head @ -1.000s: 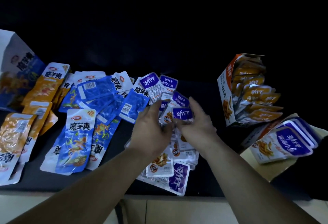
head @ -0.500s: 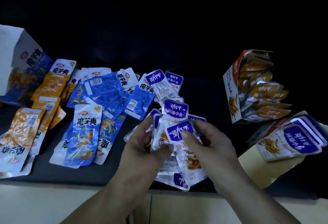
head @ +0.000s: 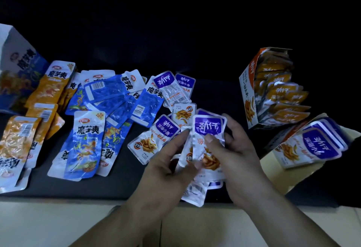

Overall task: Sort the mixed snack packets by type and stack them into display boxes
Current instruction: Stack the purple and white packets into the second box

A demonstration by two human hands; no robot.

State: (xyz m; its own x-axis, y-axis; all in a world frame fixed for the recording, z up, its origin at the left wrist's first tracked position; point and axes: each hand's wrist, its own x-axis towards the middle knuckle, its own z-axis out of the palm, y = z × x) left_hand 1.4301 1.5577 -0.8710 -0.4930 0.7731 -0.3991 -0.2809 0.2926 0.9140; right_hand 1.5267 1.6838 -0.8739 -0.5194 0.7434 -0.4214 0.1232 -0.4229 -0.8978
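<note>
Orange packets (head: 45, 90) and blue packets (head: 86, 143) lay loose on the surface (head: 117, 188), unsorted. Centre: left hand (head: 168, 168) and right hand (head: 238, 153) both pinched a small stack of purple packets (head: 208, 129), with more scattered beneath. Right: orange box (head: 246, 90) looked full; purple box (head: 312, 145) seemed part-filled, though the view was dim. Perhaps a third done.

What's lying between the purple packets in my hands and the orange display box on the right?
Nothing: in the head view only bare dark tabletop separates the purple packets from the orange display box.
</note>
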